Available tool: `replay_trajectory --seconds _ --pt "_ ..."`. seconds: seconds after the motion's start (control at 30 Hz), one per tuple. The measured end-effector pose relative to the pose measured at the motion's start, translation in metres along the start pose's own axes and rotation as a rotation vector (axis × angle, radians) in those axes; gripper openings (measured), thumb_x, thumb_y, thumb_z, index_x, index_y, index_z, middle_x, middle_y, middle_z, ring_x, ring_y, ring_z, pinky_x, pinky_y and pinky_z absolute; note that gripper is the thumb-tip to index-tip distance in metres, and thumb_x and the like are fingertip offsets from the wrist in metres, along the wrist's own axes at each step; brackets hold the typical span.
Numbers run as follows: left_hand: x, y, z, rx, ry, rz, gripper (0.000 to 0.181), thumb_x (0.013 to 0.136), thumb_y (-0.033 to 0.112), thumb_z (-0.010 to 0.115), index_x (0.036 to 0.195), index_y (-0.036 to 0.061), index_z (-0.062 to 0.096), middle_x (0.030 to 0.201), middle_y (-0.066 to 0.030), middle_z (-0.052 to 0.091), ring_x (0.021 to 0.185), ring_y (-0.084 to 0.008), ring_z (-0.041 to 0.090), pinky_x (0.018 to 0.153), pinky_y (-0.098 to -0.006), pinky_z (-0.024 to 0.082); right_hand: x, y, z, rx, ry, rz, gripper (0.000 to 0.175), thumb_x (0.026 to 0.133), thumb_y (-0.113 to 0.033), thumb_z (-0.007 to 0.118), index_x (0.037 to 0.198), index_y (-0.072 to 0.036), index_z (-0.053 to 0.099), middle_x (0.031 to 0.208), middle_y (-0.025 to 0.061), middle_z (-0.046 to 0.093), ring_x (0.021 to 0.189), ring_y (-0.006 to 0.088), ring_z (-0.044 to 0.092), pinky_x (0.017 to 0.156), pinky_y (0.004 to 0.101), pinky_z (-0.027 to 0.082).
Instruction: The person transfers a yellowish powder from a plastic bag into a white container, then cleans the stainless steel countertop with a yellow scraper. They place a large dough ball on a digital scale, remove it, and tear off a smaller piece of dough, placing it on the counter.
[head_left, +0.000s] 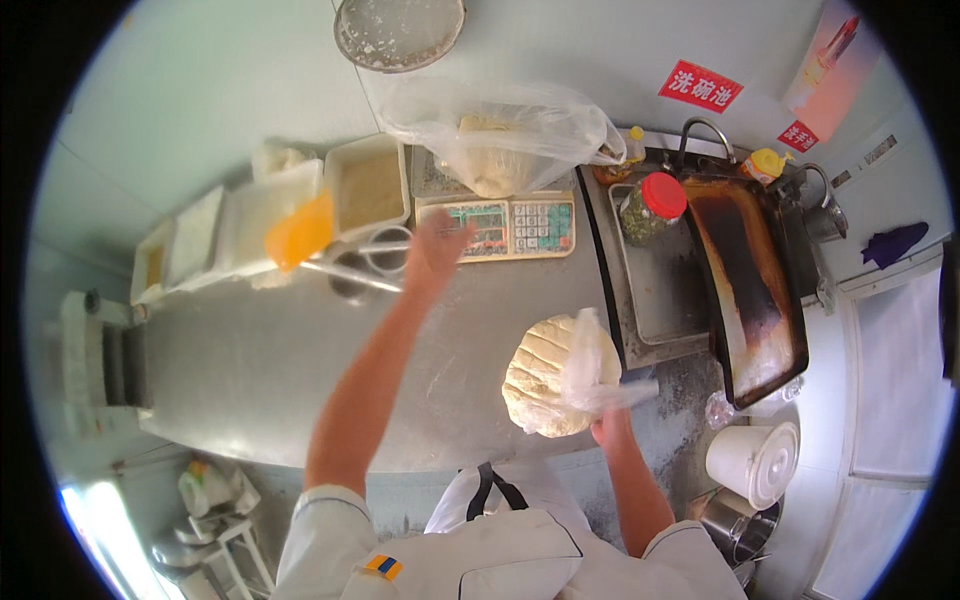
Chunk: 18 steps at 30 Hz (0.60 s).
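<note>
Before me on the steel table (285, 360) lies a large scored round of dough (541, 367), with a clear plastic bag (589, 367) partly over its right side. My right hand (613, 429) is at the dough's lower right edge, its fingers partly hidden under the dough and bag, so its hold is unclear. My left hand (439, 247) is raised at the left end of a digital scale (541, 229); its fingers are blurred. On the scale's pan sits more dough (495, 169) in a clear plastic bag (555, 124). An orange scraper (301, 229) rests over the white bins.
White bins (367, 184) line the back left, with scissors (386, 249) near them. To the right stand a red-lidded jar (652, 206), a metal tray (664, 289) and a dark scorched baking tray (750, 300) near the taps. A lidded white bucket (754, 461) is at lower right.
</note>
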<state>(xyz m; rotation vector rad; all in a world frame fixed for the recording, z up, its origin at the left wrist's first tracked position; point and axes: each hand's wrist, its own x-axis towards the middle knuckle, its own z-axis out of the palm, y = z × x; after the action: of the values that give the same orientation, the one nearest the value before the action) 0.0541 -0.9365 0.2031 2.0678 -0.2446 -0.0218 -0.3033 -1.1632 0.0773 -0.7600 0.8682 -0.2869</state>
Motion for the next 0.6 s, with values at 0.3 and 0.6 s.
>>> replay_trajectory --seconds 0.3,0.6 --pt "0.179 0.051 -0.001 -0.517 0.158 -0.351 0.05 0.089 0.045 0.08 0.108 -0.0002 0.07 0.082 -0.0081 0.066 0.064 -0.0149 0.06 0.052 -0.0304 0.047 0.085 -0.1 0.05 0.154 -0.254 -0.13 0.051 0.094 -0.014 0.056 0.142 -0.001 0.052 0.132 0.0135 0.065 0.119 0.0302 0.066 0.102 0.0471 0.055" --pt "0.207 0.022 -0.032 -0.788 0.422 -0.34 0.031 0.103 0.032 0.066 0.093 0.0034 0.072 0.067 -0.0025 0.056 0.047 -0.0131 0.044 0.042 -0.0325 0.034 0.222 -0.182 0.208 0.256 -0.425 -0.175 0.046 0.102 -0.022 0.053 0.144 -0.003 0.05 0.139 0.0112 0.063 0.129 0.0275 0.061 0.11 0.0461 0.05"
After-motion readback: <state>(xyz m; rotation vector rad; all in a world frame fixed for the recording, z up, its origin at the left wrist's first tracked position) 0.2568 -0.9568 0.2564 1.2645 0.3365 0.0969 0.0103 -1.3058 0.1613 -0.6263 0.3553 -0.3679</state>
